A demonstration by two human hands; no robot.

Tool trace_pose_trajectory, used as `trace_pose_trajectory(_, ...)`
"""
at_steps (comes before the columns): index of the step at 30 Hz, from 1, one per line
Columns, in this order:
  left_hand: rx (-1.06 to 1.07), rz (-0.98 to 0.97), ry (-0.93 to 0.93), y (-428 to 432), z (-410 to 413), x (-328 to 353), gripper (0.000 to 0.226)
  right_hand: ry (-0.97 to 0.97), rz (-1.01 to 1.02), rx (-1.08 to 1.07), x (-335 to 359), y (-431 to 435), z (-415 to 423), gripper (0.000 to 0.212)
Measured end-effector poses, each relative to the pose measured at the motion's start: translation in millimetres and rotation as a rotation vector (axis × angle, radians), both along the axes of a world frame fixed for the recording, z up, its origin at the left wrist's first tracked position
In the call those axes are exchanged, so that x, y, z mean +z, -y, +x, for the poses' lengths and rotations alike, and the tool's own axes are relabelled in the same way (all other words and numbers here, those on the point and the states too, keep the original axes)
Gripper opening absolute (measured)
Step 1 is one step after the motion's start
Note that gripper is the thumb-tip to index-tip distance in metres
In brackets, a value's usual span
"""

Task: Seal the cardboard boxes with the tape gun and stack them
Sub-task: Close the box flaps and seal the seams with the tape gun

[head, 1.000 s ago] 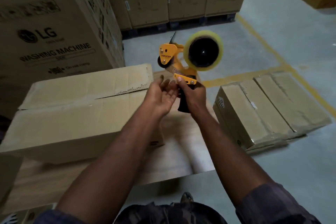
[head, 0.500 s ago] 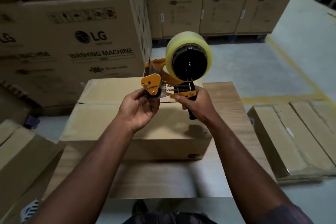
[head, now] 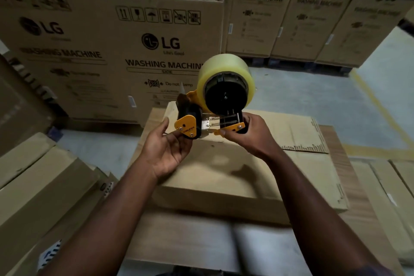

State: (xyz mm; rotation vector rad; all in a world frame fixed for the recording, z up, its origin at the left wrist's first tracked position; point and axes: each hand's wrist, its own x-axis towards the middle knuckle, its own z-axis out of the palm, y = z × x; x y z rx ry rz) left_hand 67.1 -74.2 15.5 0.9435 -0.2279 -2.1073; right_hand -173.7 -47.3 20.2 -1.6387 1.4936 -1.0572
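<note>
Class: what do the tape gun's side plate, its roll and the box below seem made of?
Side plate: glossy orange, plastic or painted metal, unclear. Roll: shiny translucent yellowish film, probably plastic. Box: matte brown cardboard, ragged flap edge.

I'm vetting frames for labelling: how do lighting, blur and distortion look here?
Head view: dim light; the tape gun and its tape roll are sharp; a soft shadow lies on the cardboard box beneath; print on the washing machine cartons blurs toward the frame edges; wide-angle bending tilts the stacks there.
</note>
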Motion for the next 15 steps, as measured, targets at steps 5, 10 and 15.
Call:
trace_pose_trajectory(5,0.078,0.068,-0.048,14,24,-20,0.012,-0.017,0.007,-0.008,-6,12,26,0.025)
trace_pose_trajectory(10,0.076,0.053,0.126,27,31,-23,0.01,-0.134,0.006,-0.009,-5,22,35,0.018)
trace_pose_trajectory(15,-0.014,-0.392,0.667,36,48,-25,0.025,-0.242,0.013,0.058,0,37,51,0.02)
